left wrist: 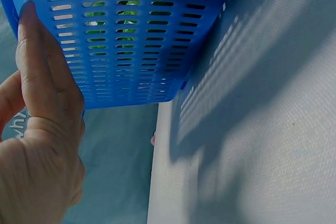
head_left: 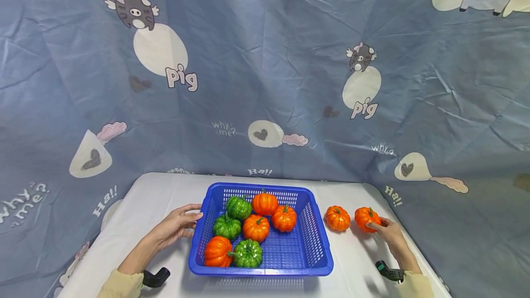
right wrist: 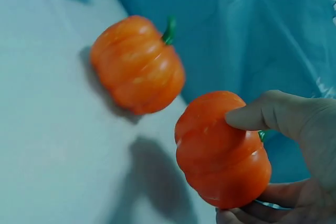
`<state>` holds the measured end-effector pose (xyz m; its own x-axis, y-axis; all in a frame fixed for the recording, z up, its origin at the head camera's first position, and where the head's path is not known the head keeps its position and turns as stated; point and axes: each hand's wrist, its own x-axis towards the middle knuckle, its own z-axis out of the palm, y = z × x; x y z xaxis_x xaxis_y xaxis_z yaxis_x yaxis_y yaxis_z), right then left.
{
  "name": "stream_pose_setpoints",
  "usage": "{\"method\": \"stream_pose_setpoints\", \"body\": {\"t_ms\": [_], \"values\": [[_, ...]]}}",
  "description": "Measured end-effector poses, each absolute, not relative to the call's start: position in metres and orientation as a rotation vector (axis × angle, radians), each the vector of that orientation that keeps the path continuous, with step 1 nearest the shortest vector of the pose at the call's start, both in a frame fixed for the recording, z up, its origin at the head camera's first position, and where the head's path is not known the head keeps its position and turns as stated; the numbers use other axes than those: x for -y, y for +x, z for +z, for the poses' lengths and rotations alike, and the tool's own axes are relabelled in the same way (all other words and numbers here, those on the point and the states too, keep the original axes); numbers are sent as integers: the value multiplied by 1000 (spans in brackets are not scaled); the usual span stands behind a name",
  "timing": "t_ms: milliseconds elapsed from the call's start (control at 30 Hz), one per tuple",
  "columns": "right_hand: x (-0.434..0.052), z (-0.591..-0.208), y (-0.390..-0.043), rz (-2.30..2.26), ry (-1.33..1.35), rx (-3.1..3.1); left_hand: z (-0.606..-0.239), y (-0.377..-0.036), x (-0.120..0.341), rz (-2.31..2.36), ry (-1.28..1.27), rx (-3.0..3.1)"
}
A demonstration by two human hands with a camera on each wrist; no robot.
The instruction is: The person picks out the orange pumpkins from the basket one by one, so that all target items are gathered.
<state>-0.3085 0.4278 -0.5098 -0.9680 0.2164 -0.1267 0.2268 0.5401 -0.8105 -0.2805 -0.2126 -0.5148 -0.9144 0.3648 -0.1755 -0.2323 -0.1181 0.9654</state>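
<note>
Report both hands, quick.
Left hand: open, touching the side of the blue basket.
Right hand: holding an orange pumpkin.

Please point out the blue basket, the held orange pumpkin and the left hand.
Blue basket (head_left: 286, 248): head view, bare part of its floor.
Held orange pumpkin (right wrist: 221, 155): right wrist view, middle of its ribbed side.
Left hand (head_left: 175, 226): head view, middle of the hand.

The left hand (head_left: 178, 225) is outstretched; the right hand (head_left: 391, 232) grips.
</note>
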Motion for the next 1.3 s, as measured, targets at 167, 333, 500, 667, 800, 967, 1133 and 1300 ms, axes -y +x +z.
{"method": "stream_pose_setpoints", "body": {"t_ms": [167, 333, 500, 667, 800, 967, 1133, 1300], "values": [[-427, -526, -309, -1466, 447, -2723, -516, -280, 212, 2073, 140, -1773], [-421, -532, -309, -1469, 479, -2718, -517, -280, 212, 2063, 145, -1770], [-418, -533, -310, -1456, 479, -2711, -516, -279, 212, 2072, 145, -1768], [-416, -527, -308, -1459, 493, -2694, -516, -278, 212, 2073, 148, -1762], [-406, -515, -304, -1481, 506, -2731, -517, -278, 212, 2081, 138, -1746], [-389, -493, -302, -1565, 440, -2725, -518, -278, 212, 2088, 140, -1738], [-367, -472, -301, -1587, 329, -2727, -517, -279, 212, 2083, 151, -1736], [-337, -451, -299, -1559, 189, -2752, -514, -281, 213, 2080, 159, -1743]]}}
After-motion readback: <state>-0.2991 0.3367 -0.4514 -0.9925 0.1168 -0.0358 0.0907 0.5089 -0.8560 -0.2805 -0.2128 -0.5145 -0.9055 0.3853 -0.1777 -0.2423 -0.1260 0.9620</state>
